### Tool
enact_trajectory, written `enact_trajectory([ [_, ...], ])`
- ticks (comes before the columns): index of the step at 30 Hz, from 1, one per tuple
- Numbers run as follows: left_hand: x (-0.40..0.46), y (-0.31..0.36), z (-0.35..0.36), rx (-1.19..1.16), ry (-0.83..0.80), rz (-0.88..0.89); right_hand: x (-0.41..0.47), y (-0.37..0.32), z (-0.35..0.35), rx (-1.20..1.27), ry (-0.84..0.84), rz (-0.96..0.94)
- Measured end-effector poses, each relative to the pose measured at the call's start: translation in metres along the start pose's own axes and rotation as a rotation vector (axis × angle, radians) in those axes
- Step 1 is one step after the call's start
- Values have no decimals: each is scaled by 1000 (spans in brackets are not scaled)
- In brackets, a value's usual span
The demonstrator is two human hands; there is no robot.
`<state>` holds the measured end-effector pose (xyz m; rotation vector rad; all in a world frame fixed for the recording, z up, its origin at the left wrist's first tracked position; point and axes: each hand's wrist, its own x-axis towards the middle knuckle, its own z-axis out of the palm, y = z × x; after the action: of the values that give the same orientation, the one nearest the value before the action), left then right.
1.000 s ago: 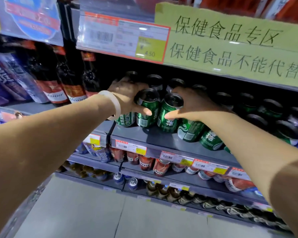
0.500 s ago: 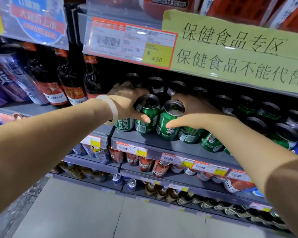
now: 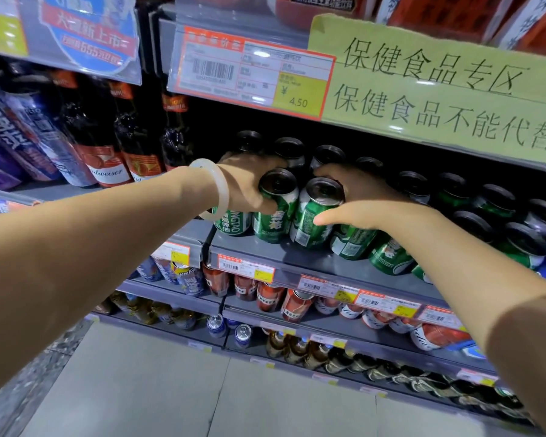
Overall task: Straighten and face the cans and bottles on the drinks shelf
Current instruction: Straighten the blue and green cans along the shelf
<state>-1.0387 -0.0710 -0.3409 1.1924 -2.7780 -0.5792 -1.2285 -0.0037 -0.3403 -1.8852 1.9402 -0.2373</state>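
Observation:
Green beer cans stand in rows on a grey drinks shelf (image 3: 297, 258). My left hand (image 3: 246, 184), with a pale bangle on the wrist, grips a green can (image 3: 276, 212) in the front row, thumb across its face. My right hand (image 3: 356, 197) grips the neighbouring green can (image 3: 312, 219), thumb at the front and fingers behind it. Both cans stand close together, tilted slightly. More green cans (image 3: 388, 255) run off to the right, and dark can tops fill the rows behind.
Dark Budweiser bottles (image 3: 108, 146) and blue cans (image 3: 22, 137) stand on the left shelf. A price tag (image 3: 252, 70) and a green handwritten sign (image 3: 438, 89) hang on the shelf edge above. Lower shelves hold red cans (image 3: 268, 294) and bottles. Grey floor lies below.
Both hands kept their hold on the two front cans; my left thumb slid a little along its can. The view moved slightly closer and upward.

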Motion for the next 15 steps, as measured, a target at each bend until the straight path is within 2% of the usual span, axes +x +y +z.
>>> enact_trajectory([
  [6, 4, 1, 8, 19, 115, -5, 3, -2, 3, -75, -5, 21],
  [9, 4, -2, 7, 42, 88, -5, 1, -7, 4, -122, 24, 55],
  [12, 3, -1, 5, 54, 68, -5, -3, -12, 3, -233, 61, 10],
  [15, 1, 1, 0, 34, 28, -11, -8, -18, 0, -200, 10, -12],
])
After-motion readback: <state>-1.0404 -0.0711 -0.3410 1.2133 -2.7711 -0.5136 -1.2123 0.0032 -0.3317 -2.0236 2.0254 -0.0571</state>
